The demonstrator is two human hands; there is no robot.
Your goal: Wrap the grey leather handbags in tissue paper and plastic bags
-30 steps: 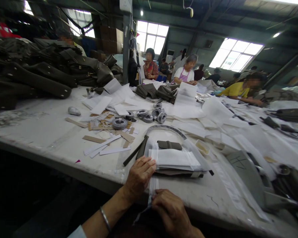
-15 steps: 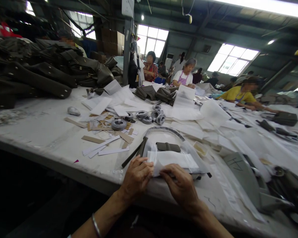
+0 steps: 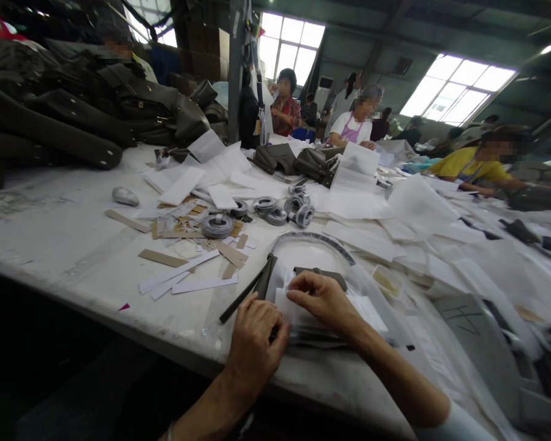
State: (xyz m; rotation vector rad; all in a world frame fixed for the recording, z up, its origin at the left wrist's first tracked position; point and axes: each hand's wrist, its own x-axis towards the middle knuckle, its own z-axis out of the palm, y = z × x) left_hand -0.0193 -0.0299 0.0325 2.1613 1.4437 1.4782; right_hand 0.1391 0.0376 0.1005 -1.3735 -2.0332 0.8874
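Currently both hands work at the near edge of the table (image 3: 73, 245). The left hand (image 3: 257, 343) lies knuckles-up on the near left corner of a flat bundle (image 3: 321, 338), with its fingers curled down over the edge. Whether they actually grip the bundle or only press on it cannot be told. The right hand (image 3: 324, 300) is just beyond the left hand and close to it. It is arched, and the thumb and fingertips are drawn together in a pinch on the white sheet (image 3: 370, 309) that covers the bundle.

Surroundings:
- A dark strap (image 3: 243, 294) runs slantwise just beyond the left hand.
- An olive piece (image 3: 321, 272) lies just past the right hand's fingers.
- A curved handle (image 3: 312, 237) arcs a little farther out.
- White paper strips (image 3: 202, 285) and card strips (image 3: 160, 257) are scattered out to the left of the left hand.
- Tape rolls (image 3: 218, 225) sit beyond the strips.
- Dark bags (image 3: 50, 122) are piled far to the left.
- Co-workers (image 3: 353, 122) sit well beyond both hands at the far side of the table.
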